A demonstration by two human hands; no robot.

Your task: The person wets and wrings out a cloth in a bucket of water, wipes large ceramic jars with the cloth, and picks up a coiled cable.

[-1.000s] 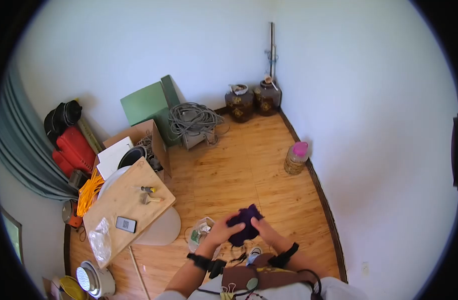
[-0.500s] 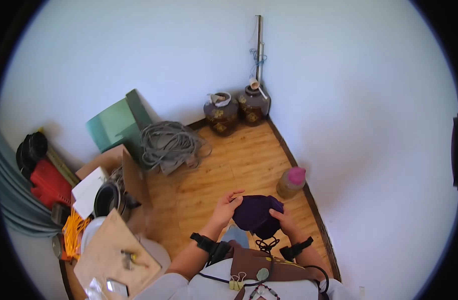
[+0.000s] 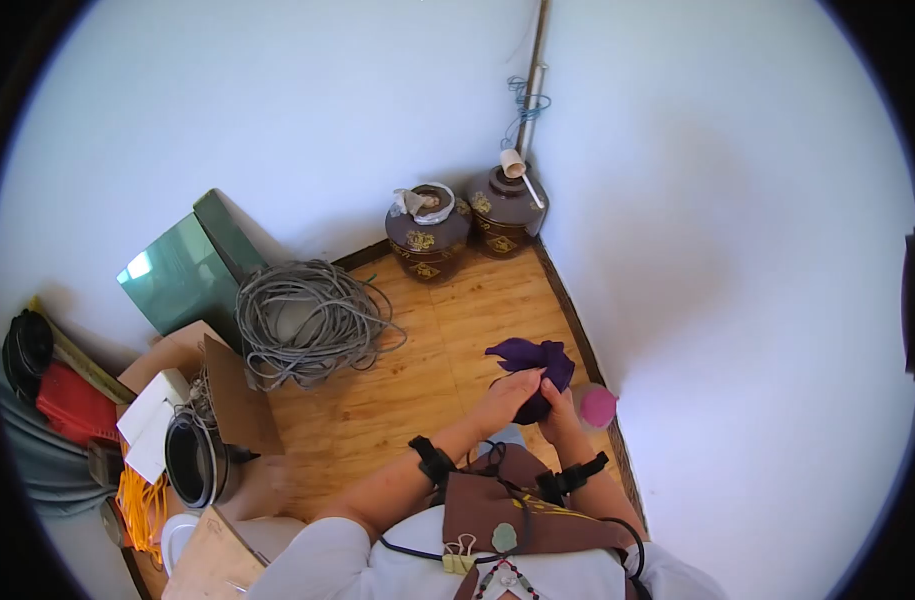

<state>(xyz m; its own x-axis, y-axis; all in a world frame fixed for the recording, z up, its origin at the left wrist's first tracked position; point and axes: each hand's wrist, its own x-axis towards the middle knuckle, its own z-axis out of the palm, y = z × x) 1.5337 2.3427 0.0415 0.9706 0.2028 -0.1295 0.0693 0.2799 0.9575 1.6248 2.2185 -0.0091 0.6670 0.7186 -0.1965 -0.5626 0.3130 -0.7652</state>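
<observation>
A dark purple cloth [image 3: 545,358] is bunched up between my two hands, above the wooden floor, with a loose corner sticking out to the left. My left hand [image 3: 514,396] is closed on its left side, and my right hand [image 3: 557,412] grips it from the lower right. The two hands nearly touch. Black straps are round both wrists. Just right of my right hand stands a jar with a pink lid [image 3: 598,406], partly hidden behind the hand.
Two brown jars [image 3: 427,240] stand in the far corner beside a pole [image 3: 530,100]. Coiled grey cable [image 3: 312,320], green panels [image 3: 182,272], a cardboard box [image 3: 245,395] and a wooden board [image 3: 212,565] are on the left. A wall rises at the right.
The view has moved forward toward the corner, and the board has slid to the lower left. My hands have come together, and the spread cloth is now bunched.
</observation>
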